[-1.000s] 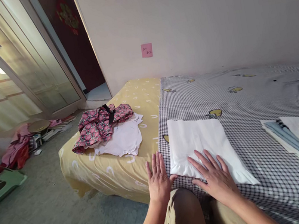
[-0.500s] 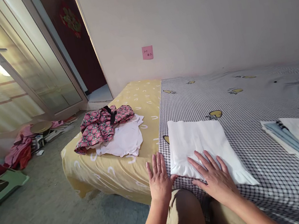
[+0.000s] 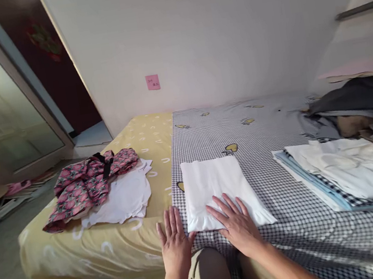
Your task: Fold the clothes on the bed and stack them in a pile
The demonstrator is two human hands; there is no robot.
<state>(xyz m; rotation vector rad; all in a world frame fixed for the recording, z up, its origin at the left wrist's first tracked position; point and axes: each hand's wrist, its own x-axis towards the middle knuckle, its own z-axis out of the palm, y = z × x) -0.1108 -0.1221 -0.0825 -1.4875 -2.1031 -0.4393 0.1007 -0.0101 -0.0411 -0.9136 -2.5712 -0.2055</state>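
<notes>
A folded white garment (image 3: 214, 177) lies flat on the black-and-white checked sheet, its gathered edge toward me. My right hand (image 3: 239, 225) rests on its near part, fingers spread and palm down. Just left of the garment, my left hand (image 3: 175, 242) lies flat at the bed's front edge, where the yellow cloth meets the checked sheet. Its fingers are stretched out and grip nothing; the thumb points toward the garment's near left corner.
At the left on the yellow cloth (image 3: 150, 135) are a pink patterned garment (image 3: 83, 184) and white clothes (image 3: 121, 199). To the right lies a stack of folded white and blue clothes (image 3: 349, 165). Dark clothes (image 3: 360, 98) are heaped behind it. A pink note (image 3: 152, 82) is on the wall.
My view has turned to the right, bringing the folded stack and the dark heap further into sight. Both hands keep nearly the same places by the white garment.
</notes>
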